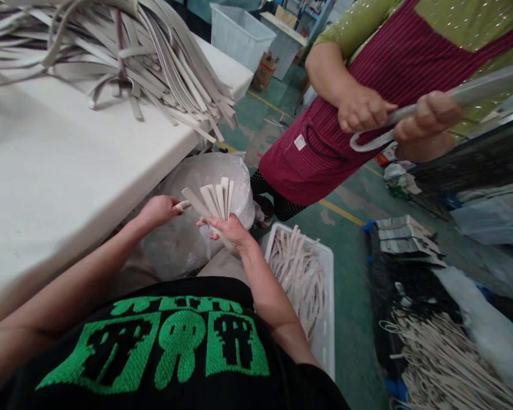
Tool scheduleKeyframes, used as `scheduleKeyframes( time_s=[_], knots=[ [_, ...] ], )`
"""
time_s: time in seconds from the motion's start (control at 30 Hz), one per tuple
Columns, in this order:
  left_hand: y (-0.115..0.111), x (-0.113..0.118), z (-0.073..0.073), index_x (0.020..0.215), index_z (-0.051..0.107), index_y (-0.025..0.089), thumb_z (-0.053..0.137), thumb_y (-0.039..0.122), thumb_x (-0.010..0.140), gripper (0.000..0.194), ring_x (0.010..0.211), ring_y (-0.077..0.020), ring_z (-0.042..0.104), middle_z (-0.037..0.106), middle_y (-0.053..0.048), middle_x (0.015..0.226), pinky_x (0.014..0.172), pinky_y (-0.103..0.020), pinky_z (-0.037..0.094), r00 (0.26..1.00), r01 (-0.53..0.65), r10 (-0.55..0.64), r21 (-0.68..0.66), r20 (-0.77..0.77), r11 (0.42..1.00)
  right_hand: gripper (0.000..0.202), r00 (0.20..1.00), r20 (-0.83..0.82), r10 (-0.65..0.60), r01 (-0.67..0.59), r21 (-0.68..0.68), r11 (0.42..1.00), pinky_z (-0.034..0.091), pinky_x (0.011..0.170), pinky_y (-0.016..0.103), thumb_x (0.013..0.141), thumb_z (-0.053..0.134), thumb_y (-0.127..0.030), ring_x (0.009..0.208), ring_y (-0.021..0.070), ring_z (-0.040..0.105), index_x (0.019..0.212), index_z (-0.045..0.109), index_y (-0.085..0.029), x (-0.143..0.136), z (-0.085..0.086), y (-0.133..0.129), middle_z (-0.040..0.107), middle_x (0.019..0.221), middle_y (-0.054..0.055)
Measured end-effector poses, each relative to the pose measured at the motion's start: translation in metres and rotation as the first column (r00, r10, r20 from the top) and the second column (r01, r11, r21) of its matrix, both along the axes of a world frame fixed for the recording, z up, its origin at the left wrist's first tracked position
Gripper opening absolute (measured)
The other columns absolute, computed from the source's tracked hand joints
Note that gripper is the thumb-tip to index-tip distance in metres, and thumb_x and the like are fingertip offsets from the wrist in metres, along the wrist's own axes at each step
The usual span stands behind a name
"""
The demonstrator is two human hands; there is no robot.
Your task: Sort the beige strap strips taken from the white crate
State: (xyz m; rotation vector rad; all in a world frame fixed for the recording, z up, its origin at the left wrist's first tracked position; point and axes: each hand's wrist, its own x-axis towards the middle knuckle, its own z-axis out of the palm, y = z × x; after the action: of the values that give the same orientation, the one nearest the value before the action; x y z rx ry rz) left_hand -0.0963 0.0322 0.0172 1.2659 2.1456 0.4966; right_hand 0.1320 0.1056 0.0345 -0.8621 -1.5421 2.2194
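Observation:
My right hand (229, 229) is closed around a bunch of flat, pale grey-beige straps (216, 196), whose ends fan out above the fingers. To its left, my left hand (159, 210) is closed, with a short pale strap end (182, 206) sticking out from its fingers. How far that strap runs inside the hand is hidden. Both hands are over a clear plastic bag (183, 176) beside the table. A large pile of similar straps (154, 51) lies on the white table (68, 171), some ends hanging over its edge.
A white crate (331, 296) of loose straps stands at my right. Across from me a person in a dark red apron (320, 142) holds a pale strip (474, 91). More straps (448, 359) lie at lower right. A translucent bin (241, 37) stands behind the table.

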Motion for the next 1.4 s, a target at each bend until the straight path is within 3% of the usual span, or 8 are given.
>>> scheduleKeyframes(
  time_s=[0.07,0.13,0.27,0.43,0.7,0.97,1.2,1.4],
  knots=[
    [-0.009,0.006,-0.004,0.073,0.074,0.018,0.063,0.052,0.079,0.037,0.079,-0.0267,0.068,0.074,-0.008,0.075,0.072,-0.029,0.047,0.961,0.119,-0.101,-0.056,0.256,0.991,0.047,0.998,0.013,-0.056,0.056,0.017,0.998,0.05,0.051,0.018,0.073,0.083,-0.049,0.09,0.0225,0.072,0.099,0.077,-0.01,-0.005,-0.006,0.004,0.078,0.097,0.014],
    [-0.018,0.019,-0.007,0.085,0.075,0.018,0.066,0.057,0.075,0.042,0.09,-0.0263,0.068,0.077,-0.008,0.091,0.08,-0.029,0.05,0.843,0.145,-0.142,0.036,0.519,0.989,0.048,0.996,0.031,-0.083,0.082,0.022,0.996,0.05,0.05,0.018,0.071,0.084,-0.051,0.086,0.0216,0.072,0.096,0.077,-0.01,-0.012,-0.012,0.007,0.077,0.096,0.014],
    [-0.025,0.055,-0.013,0.096,0.066,0.016,0.077,0.054,0.064,0.05,0.096,-0.0226,0.065,0.073,-0.008,0.101,0.086,-0.03,0.051,0.641,-0.146,-0.053,0.189,0.765,0.971,0.05,0.995,0.072,-0.074,0.071,0.042,0.997,0.049,0.047,0.019,0.067,0.087,-0.051,0.073,0.0178,0.07,0.091,0.077,-0.008,-0.022,-0.017,0.007,0.077,0.091,0.014],
    [-0.024,0.073,-0.02,0.092,0.062,0.016,0.084,0.049,0.057,0.052,0.079,-0.0183,0.063,0.071,-0.006,0.087,0.079,-0.031,0.05,0.497,-0.289,0.076,0.082,0.865,0.954,0.048,0.983,0.125,-0.132,0.119,0.107,0.987,0.049,0.045,0.019,0.068,0.087,-0.051,0.057,0.0119,0.063,0.086,0.075,-0.007,-0.024,-0.019,0.01,0.076,0.086,0.012],
    [-0.036,0.079,-0.027,0.082,0.065,0.017,0.082,0.045,0.053,0.043,0.066,-0.0154,0.055,0.064,-0.001,0.072,0.07,-0.032,0.048,0.563,-0.157,0.055,0.042,0.824,0.987,0.041,0.982,0.146,-0.121,0.092,0.196,0.976,0.049,0.044,0.02,0.074,0.081,-0.047,0.057,0.0121,0.063,0.088,0.077,-0.009,-0.028,-0.022,0.013,0.077,0.092,0.012],
    [-0.046,0.085,-0.034,0.076,0.057,0.02,0.081,0.041,0.055,0.038,0.058,-0.0135,0.053,0.058,0.003,0.063,0.061,-0.028,0.044,0.597,-0.134,0.089,-0.01,0.797,0.991,0.035,0.974,0.161,-0.159,0.104,0.308,0.946,0.045,0.044,0.019,0.081,0.075,-0.045,0.045,0.007,0.053,0.087,0.077,-0.011,-0.029,-0.014,0.014,0.078,0.09,0.008],
    [-0.047,0.084,-0.035,0.059,0.066,0.018,0.083,0.044,0.063,0.032,0.054,-0.0138,0.051,0.062,0.0,0.057,0.06,-0.028,0.043,0.591,0.09,-0.015,-0.048,0.806,0.995,0.026,0.971,0.164,-0.177,0.107,0.362,0.926,0.043,0.045,0.018,0.083,0.072,-0.038,0.045,0.0073,0.055,0.088,0.077,-0.013,-0.028,-0.013,0.013,0.078,0.09,0.006],
    [-0.046,0.086,-0.028,0.064,0.078,0.017,0.082,0.038,0.07,0.022,0.058,-0.0155,0.059,0.072,-0.004,0.064,0.066,-0.028,0.047,0.604,0.159,-0.022,-0.094,0.797,0.983,0.026,0.964,0.179,-0.197,0.122,0.362,0.924,0.046,0.046,0.02,0.085,0.071,-0.035,0.045,0.008,0.054,0.092,0.077,-0.012,-0.031,-0.016,0.015,0.075,0.082,0.005]
  ],
)
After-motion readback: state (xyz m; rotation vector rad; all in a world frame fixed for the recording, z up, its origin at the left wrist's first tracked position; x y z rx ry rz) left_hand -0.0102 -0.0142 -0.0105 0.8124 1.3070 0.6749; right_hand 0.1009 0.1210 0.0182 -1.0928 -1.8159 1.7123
